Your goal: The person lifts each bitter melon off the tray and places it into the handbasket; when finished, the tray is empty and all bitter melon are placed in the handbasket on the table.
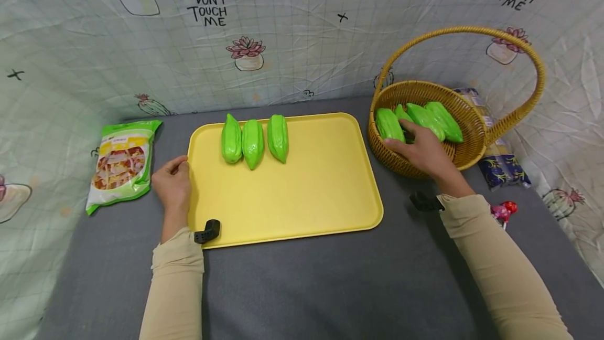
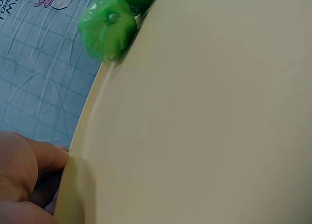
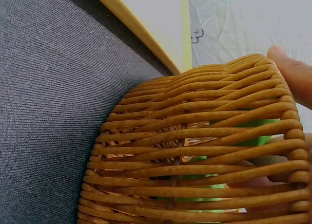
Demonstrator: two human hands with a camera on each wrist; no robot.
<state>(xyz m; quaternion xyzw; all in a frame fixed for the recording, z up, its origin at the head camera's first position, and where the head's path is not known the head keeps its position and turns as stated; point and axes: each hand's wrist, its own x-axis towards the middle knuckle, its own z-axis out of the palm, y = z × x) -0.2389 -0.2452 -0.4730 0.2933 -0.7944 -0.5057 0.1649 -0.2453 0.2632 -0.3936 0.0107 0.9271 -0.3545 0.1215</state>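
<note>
My left hand (image 1: 173,182) is at the left edge of a yellow tray (image 1: 302,193), its fingers curled and holding the rim; the left wrist view shows the thumb side against that rim. Three green star fruits (image 1: 252,143) lie in a row along the tray's far side. My right hand (image 1: 427,152) reaches into a wicker basket (image 1: 415,88) with thumb and forefinger spread beside a green star fruit (image 1: 389,124). Other star fruits (image 1: 443,119) lie deeper in the basket. In the right wrist view, the weave (image 3: 195,136) partly hides the fingers.
Left of the tray lies a green-and-white food bag (image 1: 121,164). Behind the basket's right side is a blue patterned packet (image 1: 502,169). Wrapped lollipops (image 1: 504,210) lie near the right sleeve. The basket's tall handle (image 1: 464,30) arches above it. A printed cloth hangs behind the table.
</note>
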